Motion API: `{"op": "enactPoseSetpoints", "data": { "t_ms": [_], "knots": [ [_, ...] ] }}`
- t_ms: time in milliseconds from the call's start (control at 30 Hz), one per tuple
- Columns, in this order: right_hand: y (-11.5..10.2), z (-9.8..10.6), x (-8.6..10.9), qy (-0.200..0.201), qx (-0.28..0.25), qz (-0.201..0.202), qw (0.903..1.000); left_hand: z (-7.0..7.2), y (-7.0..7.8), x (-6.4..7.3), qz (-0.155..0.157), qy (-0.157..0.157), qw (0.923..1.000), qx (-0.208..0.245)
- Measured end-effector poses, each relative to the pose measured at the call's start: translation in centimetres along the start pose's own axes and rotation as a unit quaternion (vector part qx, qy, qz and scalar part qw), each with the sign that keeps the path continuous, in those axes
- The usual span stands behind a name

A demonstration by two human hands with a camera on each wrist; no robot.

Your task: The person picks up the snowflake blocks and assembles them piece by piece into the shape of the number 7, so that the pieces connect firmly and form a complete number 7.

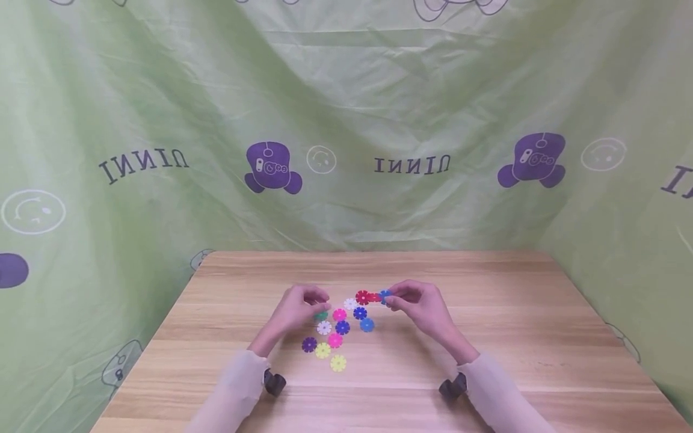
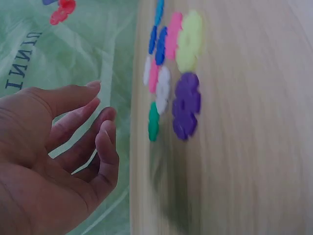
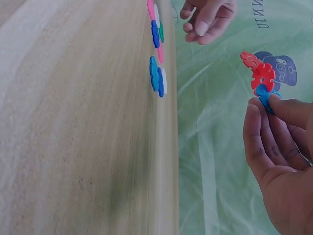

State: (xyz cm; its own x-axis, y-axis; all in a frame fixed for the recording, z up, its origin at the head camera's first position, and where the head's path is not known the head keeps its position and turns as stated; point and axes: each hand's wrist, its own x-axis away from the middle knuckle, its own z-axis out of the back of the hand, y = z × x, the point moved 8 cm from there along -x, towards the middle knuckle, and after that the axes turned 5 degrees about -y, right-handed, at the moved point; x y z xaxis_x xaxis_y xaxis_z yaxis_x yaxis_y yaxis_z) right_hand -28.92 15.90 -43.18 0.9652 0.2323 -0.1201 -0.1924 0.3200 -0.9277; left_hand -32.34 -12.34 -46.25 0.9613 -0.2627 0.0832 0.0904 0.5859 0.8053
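My right hand pinches a blue snowflake disc between thumb and fingers, above the table. Joined to it in a short chain are a red disc and, at the far end, another red disc. My left hand hovers with loosely bent fingers and nothing in them, close by a green disc. Between the hands lie several loose snowflake discs, among them a purple disc, a light blue disc, a white disc and a pink disc.
A yellow disc lies nearest the front of the group on the wooden table. Behind the table hangs a green printed cloth, which also runs along both sides. Each wrist wears a small black camera.
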Motion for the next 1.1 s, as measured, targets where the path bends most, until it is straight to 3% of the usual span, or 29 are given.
{"op": "enactPoseSetpoints", "data": {
  "t_ms": [167, 467, 800, 1100],
  "knots": [
    [-0.1, 0.1, 0.0, 0.001, -0.001, 0.000, 1.0000, 0.4, -1.0, -0.1, 0.010, -0.001, 0.9994, -0.034],
    [-0.1, 0.3, 0.0, 0.002, -0.002, 0.005, 1.0000, 0.2, -2.1, -0.3, 0.000, -0.023, 0.9979, -0.061],
    [0.1, 0.3, 0.0, 0.002, -0.015, -0.003, 0.9999, -0.3, -1.8, -0.5, -0.016, -0.038, 0.9954, -0.086],
    [0.2, 0.2, 0.0, 0.002, -0.013, -0.007, 0.9999, -0.4, -2.1, -0.9, 0.009, -0.041, 0.9954, -0.086]
  ]
}}
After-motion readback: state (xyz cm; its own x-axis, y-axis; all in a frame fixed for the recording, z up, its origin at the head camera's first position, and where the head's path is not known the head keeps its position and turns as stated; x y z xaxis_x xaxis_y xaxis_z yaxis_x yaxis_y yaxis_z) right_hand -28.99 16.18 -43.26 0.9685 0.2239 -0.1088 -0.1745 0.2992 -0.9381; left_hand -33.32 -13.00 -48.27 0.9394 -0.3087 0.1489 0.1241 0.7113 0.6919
